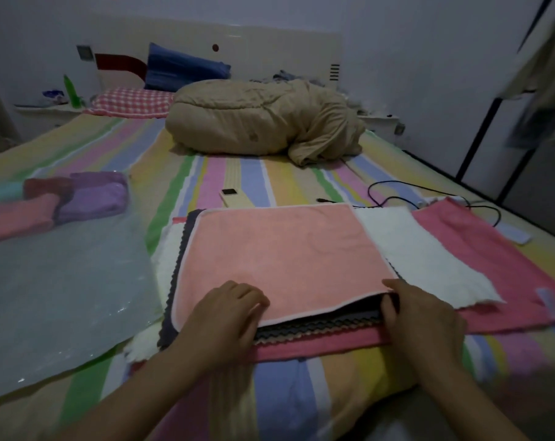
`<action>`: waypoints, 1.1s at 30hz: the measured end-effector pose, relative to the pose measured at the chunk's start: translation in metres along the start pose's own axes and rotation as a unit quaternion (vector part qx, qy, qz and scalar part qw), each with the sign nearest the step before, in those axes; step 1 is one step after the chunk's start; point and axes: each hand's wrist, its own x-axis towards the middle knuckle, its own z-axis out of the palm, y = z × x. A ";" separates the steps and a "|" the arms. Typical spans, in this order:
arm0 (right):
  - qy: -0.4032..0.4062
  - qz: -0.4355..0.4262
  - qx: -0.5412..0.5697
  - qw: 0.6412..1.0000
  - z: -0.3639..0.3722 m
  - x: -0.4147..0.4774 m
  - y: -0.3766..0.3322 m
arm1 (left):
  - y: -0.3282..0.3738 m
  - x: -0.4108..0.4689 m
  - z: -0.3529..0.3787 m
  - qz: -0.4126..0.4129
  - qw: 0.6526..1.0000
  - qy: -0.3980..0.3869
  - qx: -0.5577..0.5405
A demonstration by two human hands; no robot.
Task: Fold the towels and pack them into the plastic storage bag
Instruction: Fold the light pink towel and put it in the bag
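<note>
A clear plastic storage bag (63, 281) lies flat on the striped bed (282, 393) at the left of the frame. At its far end, in the upper left, sit folded towels: a purple bundle (94, 198) with a plastic sheen over it, a pink roll (18, 218) beside it, and dark red and teal pieces behind. Whether all of these are inside the bag is hard to tell.

In the centre lies a layered stack. A peach towel (269, 249) with pale edging is spread flat on top. Beneath it are a dark grey towel (317, 323) with zigzag edges, then a white fluffy towel (428, 259) reaching right, and a pink towel (492, 249) at the bottom.

The left hand (228, 316) has its fingers curled on the peach towel's near edge, grasping it. The right hand (425, 319) pinches the near right corner, one finger on top and the others tucked under, lifting the edge slightly off the grey layer.

Farther up the bed lie a remote (231, 197), a black cable (397, 192) and a bundled beige quilt (253, 119).
</note>
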 end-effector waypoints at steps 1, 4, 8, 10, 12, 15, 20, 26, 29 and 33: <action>0.000 0.001 -0.006 1.000 0.002 0.001 0.001 | -0.001 -0.002 0.002 -0.005 1.000 0.006 -0.008; 0.003 -0.022 -0.033 0.999 0.005 0.005 -0.001 | -0.002 -0.007 0.001 -0.031 0.999 0.001 -0.039; 0.033 -0.076 0.008 0.997 0.004 0.010 -0.034 | -0.002 -0.011 -0.002 -0.119 0.981 -0.002 -0.153; 0.033 -0.153 0.083 0.984 0.004 0.009 -0.065 | -0.006 -0.009 -0.006 -0.188 0.944 -0.003 -0.273; 0.006 -0.231 0.152 0.961 0.002 0.003 -0.101 | -0.011 0.000 -0.012 -0.265 0.877 0.015 -0.401; -0.060 -0.325 0.219 0.918 -0.001 -0.012 -0.148 | -0.018 0.017 -0.031 -0.417 0.709 0.056 -0.565; -0.229 -0.393 0.286 0.843 0.001 -0.025 -0.176 | -0.039 0.012 -0.053 -0.493 0.659 0.016 -0.568; -0.283 -0.305 0.356 0.837 -0.003 0.016 -0.178 | -0.046 0.008 -0.043 -0.464 0.755 0.039 -0.462; -0.285 -0.263 0.367 0.846 0.011 0.048 -0.185 | -0.046 0.003 -0.037 -0.422 0.812 0.013 -0.403; -0.291 -0.268 0.303 0.867 0.028 0.086 -0.206 | -0.051 -0.009 -0.034 -0.410 0.842 0.017 -0.351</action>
